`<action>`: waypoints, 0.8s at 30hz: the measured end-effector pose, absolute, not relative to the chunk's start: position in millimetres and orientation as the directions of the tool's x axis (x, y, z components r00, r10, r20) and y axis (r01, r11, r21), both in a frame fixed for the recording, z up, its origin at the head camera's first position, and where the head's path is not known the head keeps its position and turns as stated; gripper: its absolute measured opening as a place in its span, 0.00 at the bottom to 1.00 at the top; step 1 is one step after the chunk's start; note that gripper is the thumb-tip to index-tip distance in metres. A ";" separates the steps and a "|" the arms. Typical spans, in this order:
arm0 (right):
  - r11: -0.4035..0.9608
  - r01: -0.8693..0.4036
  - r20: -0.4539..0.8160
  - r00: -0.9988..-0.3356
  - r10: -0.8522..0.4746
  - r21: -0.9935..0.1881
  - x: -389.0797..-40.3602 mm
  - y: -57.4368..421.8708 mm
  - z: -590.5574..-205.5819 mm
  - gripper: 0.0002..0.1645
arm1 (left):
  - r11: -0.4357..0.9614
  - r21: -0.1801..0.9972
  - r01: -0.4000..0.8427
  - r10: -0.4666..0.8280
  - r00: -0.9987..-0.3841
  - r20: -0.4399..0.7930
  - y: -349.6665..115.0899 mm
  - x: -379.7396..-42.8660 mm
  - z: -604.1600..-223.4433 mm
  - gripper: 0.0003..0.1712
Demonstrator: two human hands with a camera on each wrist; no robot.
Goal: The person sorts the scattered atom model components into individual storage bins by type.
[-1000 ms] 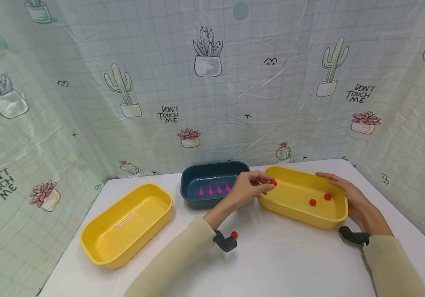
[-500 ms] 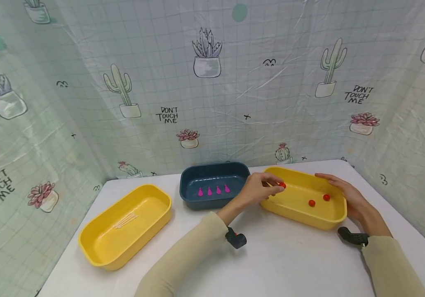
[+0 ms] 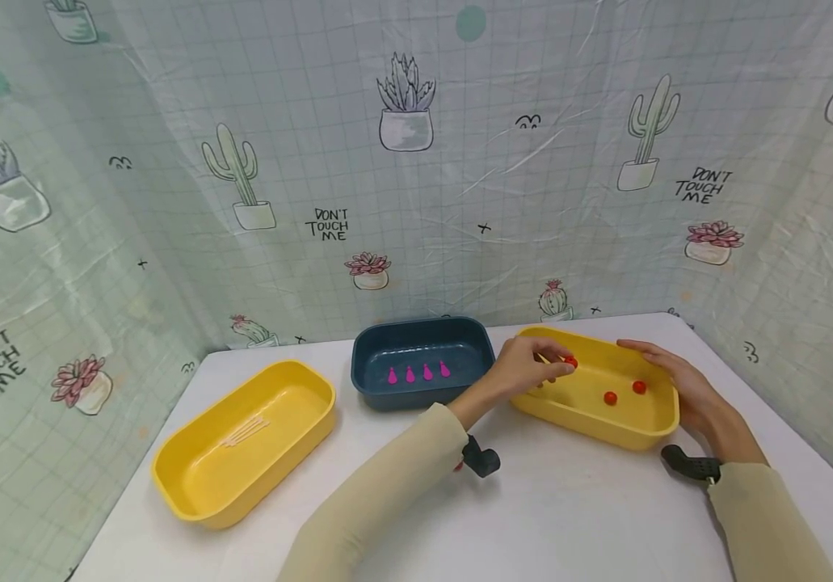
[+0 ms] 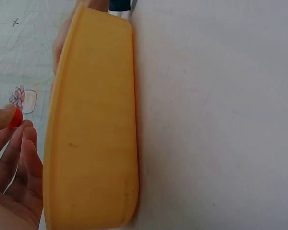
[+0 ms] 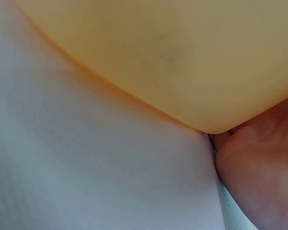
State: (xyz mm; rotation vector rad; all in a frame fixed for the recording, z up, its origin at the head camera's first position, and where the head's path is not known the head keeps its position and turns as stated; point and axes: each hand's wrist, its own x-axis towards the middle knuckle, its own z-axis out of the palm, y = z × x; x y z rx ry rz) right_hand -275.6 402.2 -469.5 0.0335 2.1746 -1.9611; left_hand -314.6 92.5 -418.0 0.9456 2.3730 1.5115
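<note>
My left hand (image 3: 521,369) pinches a small red ball (image 3: 571,363) between thumb and fingertip, over the left part of the right-hand yellow tray (image 3: 576,416). The left wrist view shows the held ball (image 4: 16,118) beside that tray's outer wall (image 4: 93,120). Two more balls, a left one (image 3: 610,398) and a right one (image 3: 639,387), lie inside toward the right end. There, my right hand (image 3: 688,388) rests against the tray's outside with its fingers stretched along the rim. In the right wrist view its palm (image 5: 259,163) is next to the yellow wall.
A dark blue tray (image 3: 423,398) at the back middle holds several pink drop-shaped pieces (image 3: 427,372). The left yellow tray (image 3: 263,481) contains thin pale sticks (image 3: 245,432). Another red ball (image 3: 458,466) sits on the white table, mostly hidden behind the left wrist camera (image 3: 481,458).
My left hand has moved right with the pinched ball, from the tray's left rim to farther over its inside. The right hand and the trays stay in place.
</note>
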 end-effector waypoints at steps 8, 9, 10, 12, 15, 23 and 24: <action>0.118 0.159 -0.173 -0.978 -0.120 -0.980 -277.5 402.4 -469.7 0.34 | 0.321 0.830 0.455 0.602 -0.775 0.192 100.0 -321.4 -420.5 0.11; 0.118 0.158 -0.172 -0.978 -0.119 -0.980 -277.7 402.4 -469.7 0.34 | 0.331 0.826 0.457 0.602 -0.776 0.188 100.9 -322.1 -420.6 0.11; 0.118 0.158 -0.172 -0.978 -0.118 -0.980 -277.8 402.4 -469.8 0.34 | 0.340 0.821 0.458 0.602 -0.777 0.184 102.0 -322.7 -420.8 0.11; 0.119 0.157 -0.171 -0.978 -0.118 -0.980 -278.0 402.5 -469.5 0.34 | 0.359 0.811 0.462 0.603 -0.778 0.177 104.7 -324.6 -421.2 0.12; 0.123 0.154 -0.169 -0.978 -0.121 -0.980 -277.5 402.7 -468.7 0.34 | 0.385 0.793 0.473 0.605 -0.778 0.170 108.7 -327.5 -421.1 0.12; 0.116 0.167 -0.181 -0.976 -0.119 -0.979 -276.0 401.6 -467.8 0.35 | 0.438 0.745 0.504 0.628 -0.764 0.148 117.5 -334.6 -419.9 0.11; 0.116 0.166 -0.179 -0.977 -0.118 -0.979 -276.1 401.6 -467.8 0.35 | 0.449 0.737 0.505 0.627 -0.766 0.143 118.5 -335.4 -420.0 0.10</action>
